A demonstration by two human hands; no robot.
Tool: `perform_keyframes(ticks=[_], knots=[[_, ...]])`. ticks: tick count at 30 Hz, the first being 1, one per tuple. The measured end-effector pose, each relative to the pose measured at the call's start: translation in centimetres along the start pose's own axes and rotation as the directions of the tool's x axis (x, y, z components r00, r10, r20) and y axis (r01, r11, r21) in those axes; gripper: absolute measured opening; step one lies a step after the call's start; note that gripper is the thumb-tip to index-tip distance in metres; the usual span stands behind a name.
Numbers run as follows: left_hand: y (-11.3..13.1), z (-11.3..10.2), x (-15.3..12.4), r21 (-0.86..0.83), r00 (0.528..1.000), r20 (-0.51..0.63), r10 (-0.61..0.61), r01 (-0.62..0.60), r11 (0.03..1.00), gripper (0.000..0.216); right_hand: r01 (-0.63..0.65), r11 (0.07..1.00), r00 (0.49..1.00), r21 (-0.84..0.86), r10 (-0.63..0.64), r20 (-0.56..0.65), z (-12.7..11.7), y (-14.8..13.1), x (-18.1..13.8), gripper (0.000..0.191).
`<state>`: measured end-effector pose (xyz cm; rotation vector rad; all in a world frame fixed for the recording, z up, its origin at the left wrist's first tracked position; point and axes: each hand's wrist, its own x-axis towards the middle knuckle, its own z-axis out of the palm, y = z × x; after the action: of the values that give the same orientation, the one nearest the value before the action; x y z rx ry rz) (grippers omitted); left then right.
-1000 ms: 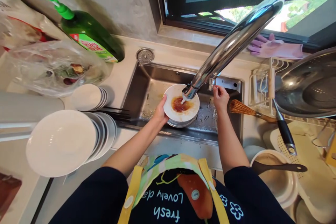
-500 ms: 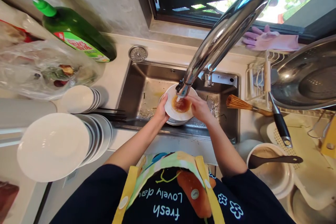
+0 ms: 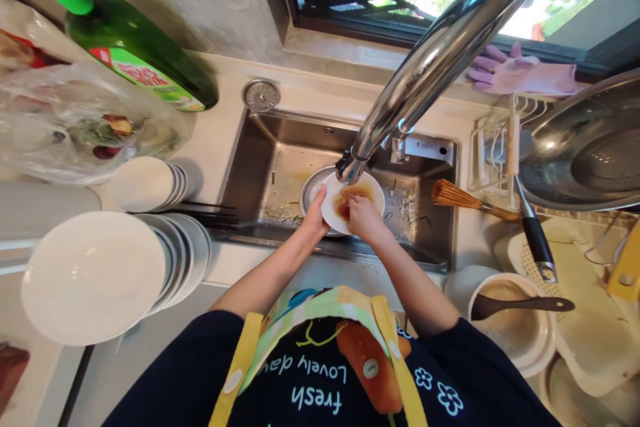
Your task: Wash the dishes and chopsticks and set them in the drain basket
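White ceramic plate (image 3: 376, 192), smeared with orange-brown sauce (image 3: 350, 199), tilted at the centre of the stainless sink (image 3: 250, 167). Left grip (image 3: 314, 217): narrow, closed on the plate's 8 o'clock rim, a steady hold keeping the face angled up under the spout. Right grip (image 3: 364, 220): narrow, fingers curled down at the sauce on the plate's 6 o'clock side; whether it holds anything cannot be told. Firm support from the rim suits this fingertip work, leaving the right fingers free to press across the smear. Shallow steel dish (image 3: 311, 190): under the plate, 10 o'clock edge. Chrome faucet spout (image 3: 440, 57): tip just above the plate, 12 o'clock. Bamboo dish brush (image 3: 463, 195): 3 o'clock, beside the sink. Stacked white plates (image 3: 93, 277): 8 o'clock, on the desk (image 3: 220, 147). Green dish-soap bottle (image 3: 135, 53): 10 o'clock, far. Pink rubber gloves (image 3: 520, 77): 1 o'clock, far.
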<state>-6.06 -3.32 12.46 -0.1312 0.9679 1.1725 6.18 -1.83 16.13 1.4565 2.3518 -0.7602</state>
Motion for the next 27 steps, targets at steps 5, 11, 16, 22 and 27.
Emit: perform_keyframes(ticks=[5,11,16,22,27], knots=[[-0.2,0.4,0.2,0.038,0.999,0.018,0.047,-0.047,0.998,0.036,-0.158,0.986,0.98,0.055,0.164,-0.117,-0.2,0.4,0.8,0.033],[0.5,0.2,0.5,0.061,0.984,0.096,0.151,-0.157,0.986,0.045,-0.144,0.976,0.97,0.162,0.171,-0.17,1.0,0.8,1.5,0.037],[1.2,-0.2,0.5,0.042,0.985,0.076,0.156,-0.159,0.986,0.043,0.065,0.956,0.981,0.285,-0.009,-0.194,1.0,0.6,1.6,0.032],[1.2,-0.2,0.4,0.003,0.993,0.053,0.107,-0.107,0.994,0.043,0.178,0.971,0.961,0.162,-0.136,-0.242,0.5,0.2,1.8,0.046],[1.3,0.2,0.1,0.008,0.995,0.007,0.102,-0.102,0.995,0.039,0.293,0.935,0.956,0.201,-0.282,-0.082,0.7,-0.2,1.0,0.05]])
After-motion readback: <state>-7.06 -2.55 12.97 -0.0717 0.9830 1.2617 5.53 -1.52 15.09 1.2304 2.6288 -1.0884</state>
